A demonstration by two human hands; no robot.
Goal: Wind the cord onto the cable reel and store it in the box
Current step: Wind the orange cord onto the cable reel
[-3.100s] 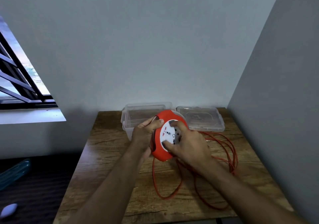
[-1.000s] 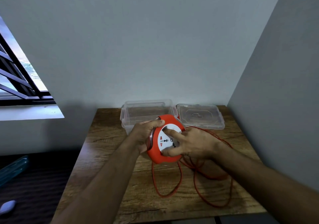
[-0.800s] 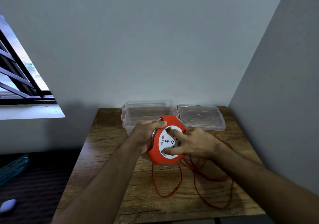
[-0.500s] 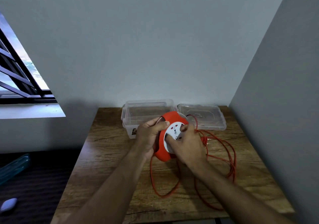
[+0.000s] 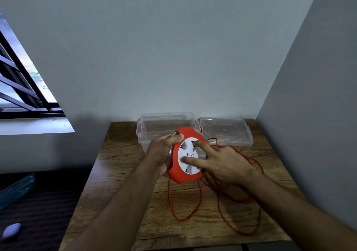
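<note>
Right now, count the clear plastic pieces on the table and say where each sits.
2. The open clear box stands at the table's far edge, behind the cable reel; its lid lies flat just right of it. More could be hidden behind the hands.

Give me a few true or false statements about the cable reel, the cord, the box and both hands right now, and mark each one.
1. The left hand grips the red cable reel at its side. True.
2. The cord is fully wound onto the reel. False: loops lie loose on the table.
3. The right hand has fingers on the reel's white face. True.
4. The lid is closed on the box. False: it lies beside the open box.
5. The reel sits inside the box. False: both hands hold it in front of the box.
</note>
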